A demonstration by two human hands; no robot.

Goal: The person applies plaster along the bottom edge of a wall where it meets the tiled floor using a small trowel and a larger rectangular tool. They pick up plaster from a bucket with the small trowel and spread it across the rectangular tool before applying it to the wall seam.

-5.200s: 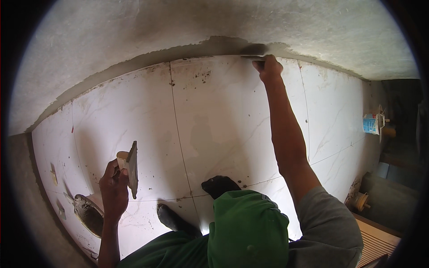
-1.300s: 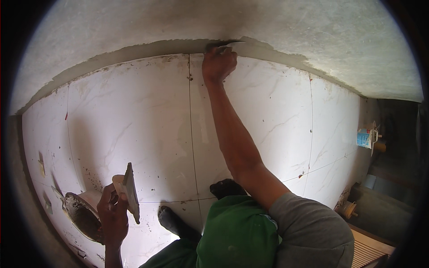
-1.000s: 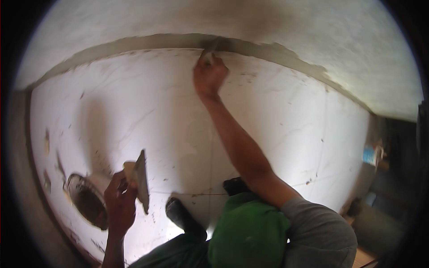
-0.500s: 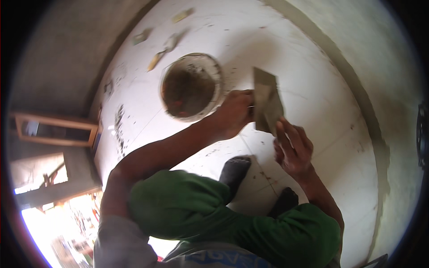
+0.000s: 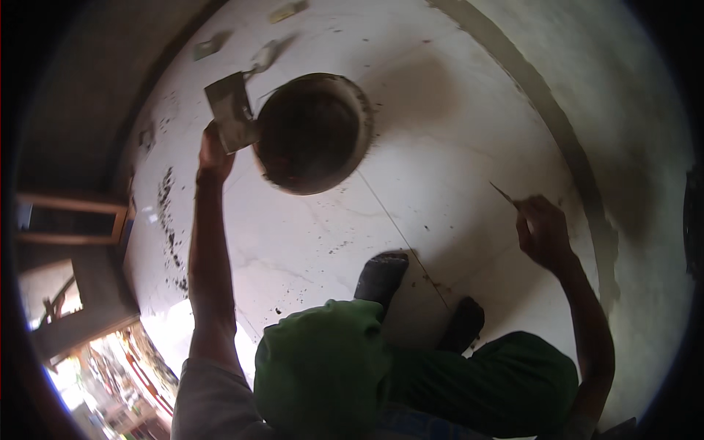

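Observation:
My left hand (image 5: 214, 157) is closed on a flat rectangular trowel (image 5: 233, 110), its grey plate smeared with mortar. The trowel is held up at the left side of a round bucket (image 5: 364, 123), which has a pale rim and a dark inside. Out to the right, near the wall, my right hand (image 5: 544, 231) pinches a thin pointed blade (image 5: 501, 192), seen nearly edge-on. Its handle is hidden in my fingers, so its exact kind cannot be made out.
Beyond the bucket lie a pale hand tool (image 5: 265, 56), partly behind the trowel, and two small blocks (image 5: 287, 11) (image 5: 207, 48). Dark crumbs (image 5: 169, 220) litter the white tiled floor at left. A grey mortar band (image 5: 568, 139) follows the right wall's foot. My dark-socked feet (image 5: 383, 277) rest below the bucket.
My hands were together right of the bucket, at the trowel. Now they are apart: the left has carried the trowel left past the bucket, the right has moved right with the thin blade.

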